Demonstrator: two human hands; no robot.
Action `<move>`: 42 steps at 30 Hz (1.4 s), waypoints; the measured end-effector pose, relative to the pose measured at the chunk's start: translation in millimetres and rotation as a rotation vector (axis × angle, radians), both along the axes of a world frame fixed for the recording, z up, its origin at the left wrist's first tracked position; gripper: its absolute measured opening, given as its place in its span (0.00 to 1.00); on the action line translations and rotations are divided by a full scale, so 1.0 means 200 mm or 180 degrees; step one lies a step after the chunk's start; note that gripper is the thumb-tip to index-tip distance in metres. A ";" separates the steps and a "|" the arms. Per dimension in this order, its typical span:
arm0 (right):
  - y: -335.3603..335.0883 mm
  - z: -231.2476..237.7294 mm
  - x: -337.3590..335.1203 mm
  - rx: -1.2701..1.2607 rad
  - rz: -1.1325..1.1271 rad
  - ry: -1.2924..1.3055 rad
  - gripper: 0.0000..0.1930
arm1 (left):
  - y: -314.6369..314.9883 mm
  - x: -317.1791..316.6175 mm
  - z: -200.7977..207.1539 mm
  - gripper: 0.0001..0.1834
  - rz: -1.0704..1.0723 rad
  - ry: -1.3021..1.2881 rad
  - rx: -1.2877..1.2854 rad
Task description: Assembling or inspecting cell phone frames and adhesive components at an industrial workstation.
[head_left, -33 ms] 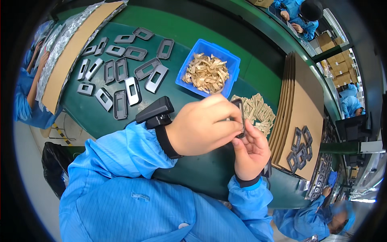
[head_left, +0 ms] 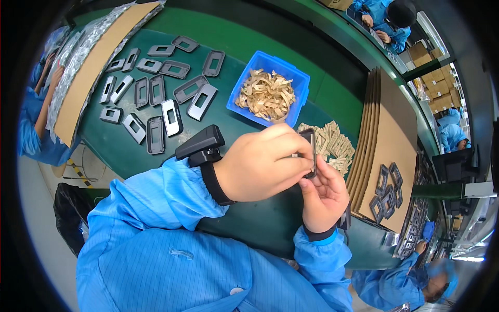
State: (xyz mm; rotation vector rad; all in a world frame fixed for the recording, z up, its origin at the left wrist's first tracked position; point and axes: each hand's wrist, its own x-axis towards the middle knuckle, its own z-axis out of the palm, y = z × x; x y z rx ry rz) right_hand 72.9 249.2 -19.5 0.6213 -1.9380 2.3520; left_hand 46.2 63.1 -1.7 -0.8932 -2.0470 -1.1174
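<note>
Between my two hands stands a dark plastic frame (head_left: pixel 312 138), tilted so that its narrow side shows. My left hand (head_left: pixel 262 164) is closed at the frame, with the fingers bent and pressed into its opening. Whatever else may lie under those fingertips is hidden. My right hand (head_left: pixel 326 195) pinches the frame's lower end and right side between thumb and fingers. Just beyond the hands lies a heap of small beige strips (head_left: pixel 335 143). Past my left hand, a blue plastic bin (head_left: pixel 301 86) holds a pile of curled tan paper-like strips (head_left: pixel 266 95).
Many grey and silver rectangular frames (head_left: pixel 155 89) lie across the left of the green table (head_left: pixel 228 221). Upright cardboard sheets (head_left: pixel 387 135) stand at the right, beside several dark frames (head_left: pixel 387 192) on cardboard. A foil-edged cardboard panel (head_left: pixel 99 65) borders the left. Co-workers in blue sit around.
</note>
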 end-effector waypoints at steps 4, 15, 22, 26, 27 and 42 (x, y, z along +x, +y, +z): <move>0.00 0.01 0.00 0.0447 -0.0292 0.0259 0.22 | -0.02 0.01 0.01 0.12 -0.0089 -0.0028 -0.0099; 0.03 -0.01 -0.03 0.1781 -0.1012 0.1528 0.21 | -0.02 0.02 0.02 0.12 -0.0144 -0.0096 -0.0098; 0.00 -0.02 0.00 0.0700 -0.0352 0.0682 0.19 | -0.02 0.01 0.00 0.10 -0.0065 -0.0191 0.0215; 0.00 -0.02 0.00 0.0521 -0.0165 0.0375 0.19 | -0.05 -0.03 0.02 0.09 0.0083 -0.0162 0.0330; 0.00 -0.02 0.00 0.0421 -0.0157 0.0261 0.20 | -0.07 -0.04 0.03 0.09 0.0328 -0.0125 0.0332; -0.02 0.04 -0.02 -0.0036 -0.0552 -0.0554 0.16 | -0.25 -0.21 -0.01 0.04 0.1694 -0.0920 -0.0028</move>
